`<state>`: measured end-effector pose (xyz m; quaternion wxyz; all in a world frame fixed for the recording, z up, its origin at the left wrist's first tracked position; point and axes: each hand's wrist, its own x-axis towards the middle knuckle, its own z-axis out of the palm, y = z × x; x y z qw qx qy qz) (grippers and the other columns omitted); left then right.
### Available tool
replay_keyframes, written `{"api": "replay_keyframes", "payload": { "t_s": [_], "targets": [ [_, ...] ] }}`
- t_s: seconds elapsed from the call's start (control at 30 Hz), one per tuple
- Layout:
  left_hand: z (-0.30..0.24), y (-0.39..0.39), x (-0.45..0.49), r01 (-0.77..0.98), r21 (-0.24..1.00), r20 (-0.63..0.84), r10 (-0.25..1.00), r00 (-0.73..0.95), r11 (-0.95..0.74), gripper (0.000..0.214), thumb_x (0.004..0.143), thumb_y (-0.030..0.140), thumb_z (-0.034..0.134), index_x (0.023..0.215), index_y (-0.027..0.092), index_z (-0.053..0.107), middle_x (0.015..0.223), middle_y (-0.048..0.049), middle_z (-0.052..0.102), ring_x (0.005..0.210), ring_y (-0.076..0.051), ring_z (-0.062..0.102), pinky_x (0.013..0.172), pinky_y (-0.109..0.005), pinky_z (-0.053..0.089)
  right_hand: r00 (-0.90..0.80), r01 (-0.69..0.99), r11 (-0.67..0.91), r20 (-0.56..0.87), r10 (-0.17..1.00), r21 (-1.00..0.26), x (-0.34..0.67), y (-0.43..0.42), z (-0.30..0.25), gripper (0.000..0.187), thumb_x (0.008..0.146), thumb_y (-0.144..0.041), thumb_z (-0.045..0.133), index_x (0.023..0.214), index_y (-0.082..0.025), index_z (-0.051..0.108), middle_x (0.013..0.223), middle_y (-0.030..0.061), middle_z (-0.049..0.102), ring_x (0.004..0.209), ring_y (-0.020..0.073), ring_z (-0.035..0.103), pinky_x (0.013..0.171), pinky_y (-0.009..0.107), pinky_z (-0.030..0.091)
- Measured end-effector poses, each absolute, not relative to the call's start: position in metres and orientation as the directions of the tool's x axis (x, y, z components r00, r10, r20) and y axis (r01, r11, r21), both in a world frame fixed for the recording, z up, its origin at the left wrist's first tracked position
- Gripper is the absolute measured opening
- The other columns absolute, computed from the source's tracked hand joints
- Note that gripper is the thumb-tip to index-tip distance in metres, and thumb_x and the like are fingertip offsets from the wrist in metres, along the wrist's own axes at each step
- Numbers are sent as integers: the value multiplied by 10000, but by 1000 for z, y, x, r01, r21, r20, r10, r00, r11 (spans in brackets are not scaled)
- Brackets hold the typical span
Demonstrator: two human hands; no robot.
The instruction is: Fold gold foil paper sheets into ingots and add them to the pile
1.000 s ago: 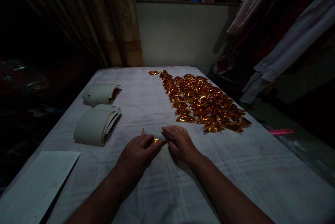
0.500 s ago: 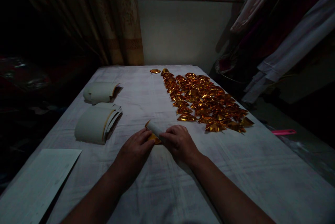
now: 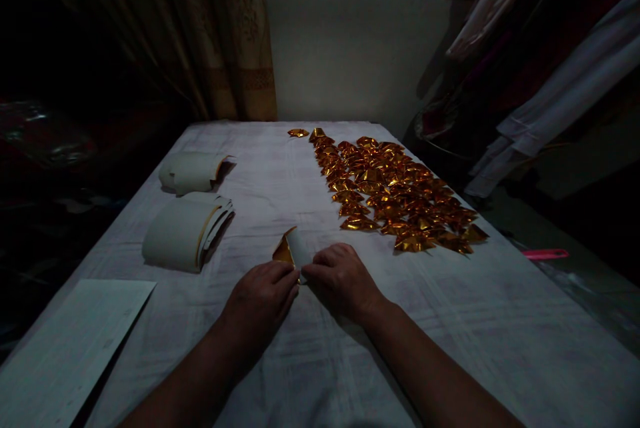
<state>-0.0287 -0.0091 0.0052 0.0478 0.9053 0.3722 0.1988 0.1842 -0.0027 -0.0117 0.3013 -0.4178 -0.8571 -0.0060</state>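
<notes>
On the cloth-covered tabletop (image 3: 320, 368), the left hand (image 3: 260, 291) has its grip pinched on the near end of the paper (image 3: 299, 246), and the right hand (image 3: 345, 281) has its grip pinched on the paper's near right edge. The paper, part gold and part pale, lies between them, far end sticking out. Good work here likely means steadying it with the left while the right presses an even crease, without tearing. Beyond, a curved stack (image 3: 175, 233) sits left; farther, folded gold pieces (image 3: 383, 178) spread right.
</notes>
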Motion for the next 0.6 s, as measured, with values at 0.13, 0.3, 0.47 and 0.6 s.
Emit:
{"api": "replay_keyframes", "payload": {
  "t_s": [0.13,0.3,0.47,0.6],
  "targets": [
    [8,-4,-36,612,261,326,665,672,-746,229,968,186,513,1128,172,677,1075,-94,705,961,-236,669,838,-406,572,-449,698,640,500,741,-322,192,0,-17,117,875,-205,720,967,-270,751,857,8,687,799,172,589,757,332,369],
    [14,-1,-42,555,311,261,631,730,-771,258,980,196,493,1162,208,675,1147,-99,684,1007,-232,659,845,-387,564,-416,661,612,467,780,-434,192,1,-20,113,863,-203,729,955,-267,746,1051,45,687,994,210,609,859,368,401],
    [20,-1,-47,525,381,218,626,749,-761,291,975,197,502,1214,239,661,1225,-93,656,1080,-230,638,910,-396,545,-364,663,557,436,823,-499,188,5,-22,43,892,-229,700,911,-254,730,1104,50,686,1069,228,603,916,413,406],
    [20,-1,-49,511,404,208,620,757,-759,310,971,201,510,1243,251,650,1247,-90,646,1108,-237,625,946,-408,531,-350,682,515,386,853,-520,184,13,-22,14,870,-247,731,866,-248,718,1092,44,699,1072,233,607,924,425,414]
  ]
}}
